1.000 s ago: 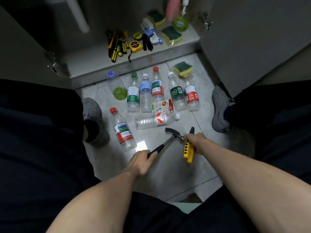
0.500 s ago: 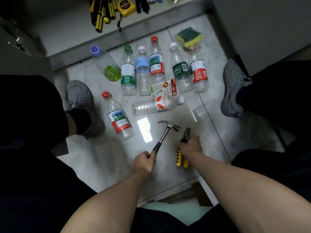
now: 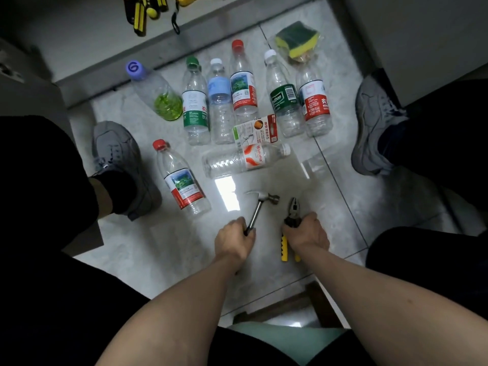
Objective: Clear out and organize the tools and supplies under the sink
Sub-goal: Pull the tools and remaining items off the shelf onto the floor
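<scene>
My left hand (image 3: 233, 240) grips the handle of a small claw hammer (image 3: 260, 207), whose steel head lies on the tiled floor. My right hand (image 3: 307, 231) grips yellow-and-black pliers (image 3: 291, 220) just to the right, jaws pointing away from me. Several clear plastic bottles (image 3: 244, 83) lie in a row on the floor beyond. One bottle (image 3: 239, 161) lies sideways, with a small printed box (image 3: 254, 130) above it. Another bottle (image 3: 182, 179) lies apart at the left. A green-and-yellow sponge (image 3: 297, 39) in a wrapper sits at the top right.
Yellow-and-black tools (image 3: 141, 11) lie on the cabinet floor at the top edge, behind a grey sill (image 3: 158, 54). My grey shoes (image 3: 120, 165) (image 3: 373, 122) stand left and right of the bottles. Open cabinet doors flank both sides.
Both hands have drawn the hammer and pliers toward me and lowered them to the floor. The view has tilted down, so the cabinet contents have slid mostly out of frame.
</scene>
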`<move>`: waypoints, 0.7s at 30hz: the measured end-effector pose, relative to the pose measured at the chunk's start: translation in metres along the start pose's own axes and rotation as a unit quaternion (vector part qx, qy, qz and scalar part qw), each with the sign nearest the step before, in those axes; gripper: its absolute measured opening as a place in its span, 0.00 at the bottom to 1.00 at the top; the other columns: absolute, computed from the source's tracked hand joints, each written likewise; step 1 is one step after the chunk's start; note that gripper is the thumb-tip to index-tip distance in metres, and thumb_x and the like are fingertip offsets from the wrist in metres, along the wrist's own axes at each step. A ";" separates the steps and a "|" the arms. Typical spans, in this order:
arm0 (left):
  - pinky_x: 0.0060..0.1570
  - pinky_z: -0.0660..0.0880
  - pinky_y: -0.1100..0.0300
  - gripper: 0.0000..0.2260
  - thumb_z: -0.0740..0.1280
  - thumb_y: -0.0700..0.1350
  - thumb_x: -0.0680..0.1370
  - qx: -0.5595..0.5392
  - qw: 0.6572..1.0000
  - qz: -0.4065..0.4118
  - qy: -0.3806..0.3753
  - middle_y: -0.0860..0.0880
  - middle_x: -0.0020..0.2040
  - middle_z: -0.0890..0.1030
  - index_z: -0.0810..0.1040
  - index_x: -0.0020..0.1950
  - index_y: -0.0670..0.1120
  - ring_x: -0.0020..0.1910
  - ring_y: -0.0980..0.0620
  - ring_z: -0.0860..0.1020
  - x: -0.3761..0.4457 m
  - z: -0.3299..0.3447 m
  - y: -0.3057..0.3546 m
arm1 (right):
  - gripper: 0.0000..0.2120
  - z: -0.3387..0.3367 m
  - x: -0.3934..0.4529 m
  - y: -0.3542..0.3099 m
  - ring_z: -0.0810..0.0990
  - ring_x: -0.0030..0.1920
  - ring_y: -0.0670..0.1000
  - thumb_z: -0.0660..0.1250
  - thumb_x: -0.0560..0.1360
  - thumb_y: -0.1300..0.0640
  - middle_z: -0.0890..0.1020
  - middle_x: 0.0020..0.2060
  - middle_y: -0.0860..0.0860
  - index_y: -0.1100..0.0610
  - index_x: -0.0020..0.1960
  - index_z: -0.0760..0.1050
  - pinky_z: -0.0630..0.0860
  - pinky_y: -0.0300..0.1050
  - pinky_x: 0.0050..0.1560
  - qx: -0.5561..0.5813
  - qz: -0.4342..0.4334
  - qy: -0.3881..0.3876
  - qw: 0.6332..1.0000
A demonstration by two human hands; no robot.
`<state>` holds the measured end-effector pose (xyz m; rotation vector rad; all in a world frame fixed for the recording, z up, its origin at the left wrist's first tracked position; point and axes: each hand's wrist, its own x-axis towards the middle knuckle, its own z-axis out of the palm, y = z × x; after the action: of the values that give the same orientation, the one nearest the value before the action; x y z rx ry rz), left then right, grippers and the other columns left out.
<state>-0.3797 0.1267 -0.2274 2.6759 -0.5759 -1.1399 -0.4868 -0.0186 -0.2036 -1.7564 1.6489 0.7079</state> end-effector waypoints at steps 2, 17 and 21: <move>0.39 0.72 0.57 0.14 0.63 0.58 0.76 -0.007 1.000 -0.026 -0.004 0.50 0.40 0.78 0.68 0.40 0.50 0.43 0.44 0.78 -0.011 0.004 -0.007 | 0.30 0.001 0.000 -0.002 0.78 0.60 0.61 0.70 0.73 0.41 0.77 0.61 0.56 0.59 0.65 0.67 0.76 0.50 0.52 -0.006 -0.008 -0.002 1.000; 0.53 0.74 0.58 0.12 0.65 0.55 0.76 0.045 0.991 -0.120 -0.030 0.49 0.58 0.80 0.78 0.57 0.53 0.58 0.46 0.79 -0.014 -0.018 -0.025 | 0.25 -0.012 0.013 -0.032 0.72 0.64 0.56 0.74 0.69 0.45 0.74 0.60 0.54 0.54 0.60 0.70 0.73 0.50 0.49 -0.065 -0.129 0.057 0.988; 0.57 0.75 0.57 0.13 0.66 0.55 0.76 0.049 0.989 -0.129 -0.052 0.49 0.61 0.79 0.79 0.59 0.54 0.61 0.46 0.78 -0.015 -0.027 -0.025 | 0.22 -0.014 0.011 -0.040 0.71 0.64 0.56 0.73 0.72 0.48 0.74 0.61 0.54 0.54 0.62 0.71 0.75 0.51 0.51 -0.110 -0.167 0.053 0.978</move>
<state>-0.3629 0.1556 -0.2065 2.8513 -0.3141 -1.3582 -0.4468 -0.0351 -0.1995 -2.1960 1.3311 0.6661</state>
